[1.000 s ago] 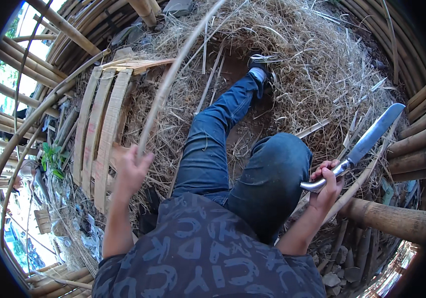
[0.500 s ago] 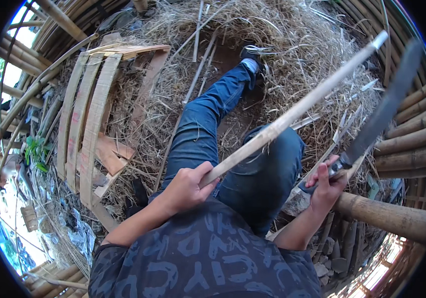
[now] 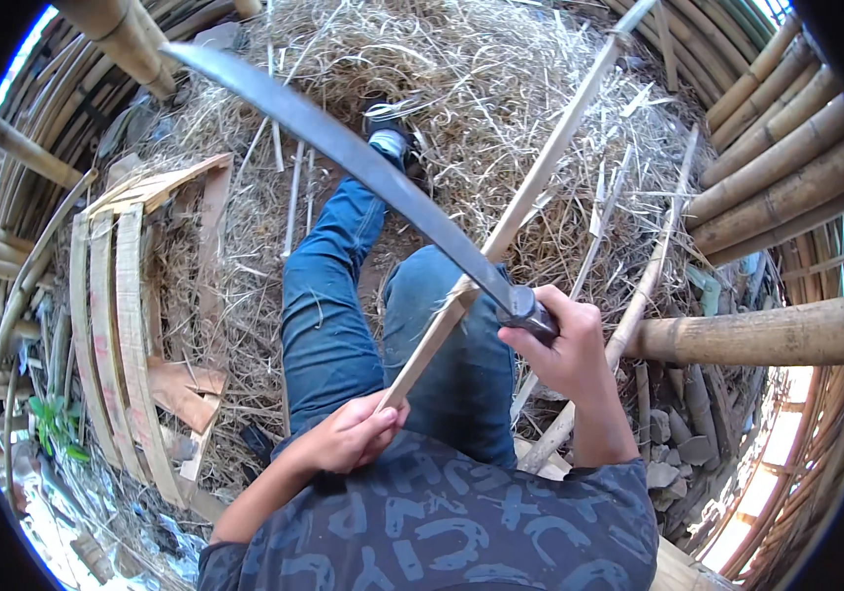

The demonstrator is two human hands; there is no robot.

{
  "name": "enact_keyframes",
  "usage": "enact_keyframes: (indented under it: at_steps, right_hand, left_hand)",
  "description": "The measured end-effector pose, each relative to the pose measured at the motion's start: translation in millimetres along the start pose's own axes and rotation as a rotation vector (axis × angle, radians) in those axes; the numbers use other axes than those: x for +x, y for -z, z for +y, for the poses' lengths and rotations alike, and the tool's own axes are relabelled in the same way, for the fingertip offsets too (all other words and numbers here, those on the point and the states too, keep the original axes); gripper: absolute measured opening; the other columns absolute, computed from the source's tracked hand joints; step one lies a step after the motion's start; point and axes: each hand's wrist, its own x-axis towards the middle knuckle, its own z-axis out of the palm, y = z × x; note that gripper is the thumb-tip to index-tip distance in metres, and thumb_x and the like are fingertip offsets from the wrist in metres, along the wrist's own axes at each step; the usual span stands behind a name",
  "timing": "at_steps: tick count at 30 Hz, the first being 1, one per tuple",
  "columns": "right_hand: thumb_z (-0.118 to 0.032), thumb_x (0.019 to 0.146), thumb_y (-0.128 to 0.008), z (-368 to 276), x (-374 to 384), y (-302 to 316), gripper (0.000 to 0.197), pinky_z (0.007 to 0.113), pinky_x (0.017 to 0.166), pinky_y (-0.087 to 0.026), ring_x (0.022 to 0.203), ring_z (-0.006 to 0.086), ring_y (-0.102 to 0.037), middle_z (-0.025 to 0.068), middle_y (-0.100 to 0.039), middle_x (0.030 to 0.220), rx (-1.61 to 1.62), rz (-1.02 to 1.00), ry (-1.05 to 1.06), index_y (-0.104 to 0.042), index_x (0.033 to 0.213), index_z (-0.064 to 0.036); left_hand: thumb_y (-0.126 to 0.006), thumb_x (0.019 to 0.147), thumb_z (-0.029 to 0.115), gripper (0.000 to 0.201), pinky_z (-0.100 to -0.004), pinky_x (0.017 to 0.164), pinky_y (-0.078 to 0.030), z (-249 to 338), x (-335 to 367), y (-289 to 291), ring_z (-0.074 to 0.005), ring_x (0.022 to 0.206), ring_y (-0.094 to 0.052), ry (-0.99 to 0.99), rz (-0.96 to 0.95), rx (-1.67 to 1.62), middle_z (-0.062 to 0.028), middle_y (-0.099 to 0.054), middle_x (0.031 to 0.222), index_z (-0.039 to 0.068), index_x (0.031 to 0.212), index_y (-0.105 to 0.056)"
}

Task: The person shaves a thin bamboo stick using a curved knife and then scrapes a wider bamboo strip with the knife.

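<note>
My left hand (image 3: 355, 433) is closed around the lower end of a long, pale bamboo strip (image 3: 534, 193). The strip slants up and to the right over my bent knee. In my right hand (image 3: 572, 343) is the dark handle of a machete (image 3: 358, 158). Its long, slightly curved grey blade points to the upper left and crosses over the strip just above a frayed node. Whether the blade touches the strip I cannot tell. My legs in blue jeans (image 3: 328, 315) lie beneath both things.
A slatted wooden crate (image 3: 132, 335) stands on the left. Dry shavings (image 3: 501, 108) cover the ground ahead. To the right, a thick bamboo pole (image 3: 757, 332) juts inward, with a thinner pole (image 3: 653, 266) beside it and stones (image 3: 673, 458) below. Bamboo walls surround the place.
The machete has swung from the far right, up and leftward, so its blade now crosses the strip. The strip stands somewhat steeper, and the whole view has shifted right.
</note>
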Motion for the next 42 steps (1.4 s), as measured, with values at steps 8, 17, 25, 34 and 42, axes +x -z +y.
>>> enact_keyframes:
  at_steps: [8,17,25,34,42]
  right_hand:
    - [-0.034,0.079,-0.075,27,3,12,0.036,0.034,0.054,-0.049,0.059,0.0281,-0.065,0.0141,-0.062,0.065,-0.126,-0.038,-0.014,-0.063,0.088,-0.0016]
    - [-0.047,0.078,-0.071,61,0,-11,0.045,0.039,0.054,-0.051,0.061,0.0333,-0.065,0.0138,-0.062,0.064,-0.147,-0.036,0.119,-0.060,0.086,-0.0040]
    - [-0.051,0.075,-0.073,63,-4,-18,0.049,0.038,0.053,-0.049,0.058,0.0312,-0.063,0.0107,-0.061,0.063,-0.161,-0.036,0.171,-0.055,0.083,-0.0058]
    - [-0.062,0.075,-0.065,69,-5,-26,0.057,0.039,0.052,-0.049,0.059,0.0315,-0.064,0.0119,-0.059,0.059,-0.219,-0.050,0.140,-0.055,0.080,-0.0064]
    - [-0.065,0.076,-0.062,63,-3,-26,0.059,0.039,0.052,-0.050,0.059,0.0309,-0.064,0.0117,-0.060,0.059,-0.209,-0.051,0.130,-0.056,0.079,-0.0060]
  left_hand:
    - [-0.041,0.102,0.028,0.024,-0.0208,0.049,-0.031,-21,-28,10,-0.0043,0.056,-0.034,0.128,0.203,0.192,0.0054,-0.038,0.067,0.006,0.094,-0.048]
    - [-0.045,0.099,0.023,0.033,-0.0270,0.048,-0.037,-40,-31,7,-0.0092,0.050,-0.044,-0.023,0.515,0.671,-0.0002,-0.046,0.054,0.001,0.076,-0.052]
    - [-0.045,0.099,0.026,0.035,-0.0270,0.047,-0.036,-65,-45,15,-0.0095,0.047,-0.044,0.001,0.588,0.714,-0.0009,-0.046,0.053,0.002,0.074,-0.052]
    - [-0.043,0.100,0.035,0.044,-0.0260,0.046,-0.033,-74,-55,15,-0.0096,0.048,-0.044,-0.069,0.709,0.818,0.0000,-0.046,0.053,0.004,0.069,-0.051]
    - [-0.043,0.100,0.035,0.045,-0.0288,0.045,-0.034,-82,-68,14,-0.0132,0.046,-0.045,-0.188,0.790,0.992,-0.0030,-0.045,0.051,0.002,0.069,-0.050]
